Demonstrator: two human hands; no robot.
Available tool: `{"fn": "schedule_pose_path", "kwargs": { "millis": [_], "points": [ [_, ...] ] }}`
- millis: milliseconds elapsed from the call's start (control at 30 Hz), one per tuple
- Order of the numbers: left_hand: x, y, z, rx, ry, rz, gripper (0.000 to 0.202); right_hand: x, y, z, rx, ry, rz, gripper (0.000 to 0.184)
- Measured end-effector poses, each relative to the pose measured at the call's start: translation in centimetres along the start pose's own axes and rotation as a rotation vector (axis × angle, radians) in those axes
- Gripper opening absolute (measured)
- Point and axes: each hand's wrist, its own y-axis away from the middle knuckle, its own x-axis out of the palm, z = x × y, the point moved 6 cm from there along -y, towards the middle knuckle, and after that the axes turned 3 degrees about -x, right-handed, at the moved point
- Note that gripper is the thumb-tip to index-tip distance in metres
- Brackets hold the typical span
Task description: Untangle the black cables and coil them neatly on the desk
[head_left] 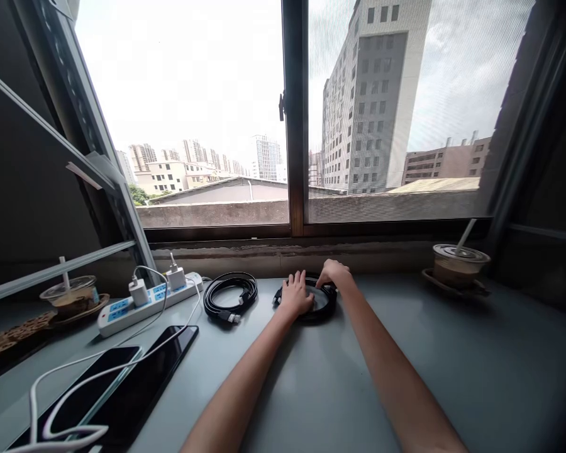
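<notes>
There, a black coiled cable (317, 306) under both hands.

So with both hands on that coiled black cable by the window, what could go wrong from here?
1. The coil under the left hand and right hand might spring loose and tangle.
2. A second coiled cable lies close beside it; the two could snag.
3. An elbow swinging right could tip the iced drink on its saucer.
</notes>
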Motion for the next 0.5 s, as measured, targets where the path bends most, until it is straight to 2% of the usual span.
{"fn": "schedule_pose_path", "kwargs": {
  "millis": [200, 333, 400, 500],
  "points": [
    [0.1, 0.0, 0.0, -0.001, 0.002, 0.004, 0.068, -2.0, 1.0, -0.6, -0.017, -0.099, -0.004, 0.031],
    [0.3, -0.1, 0.0, 0.002, 0.004, 0.008, 0.067, -3.8, 1.6, -0.8, -0.054, -0.175, -0.023, 0.023],
    [0.3, -0.1, -0.1, 0.002, 0.005, 0.010, 0.066, -3.9, 1.6, -0.8, -0.068, -0.198, -0.028, 0.019],
    [0.3, -0.1, -0.1, 0.001, 0.003, 0.009, 0.065, -2.9, 1.4, -0.7, -0.070, -0.209, -0.015, 0.013]
  ]
}}
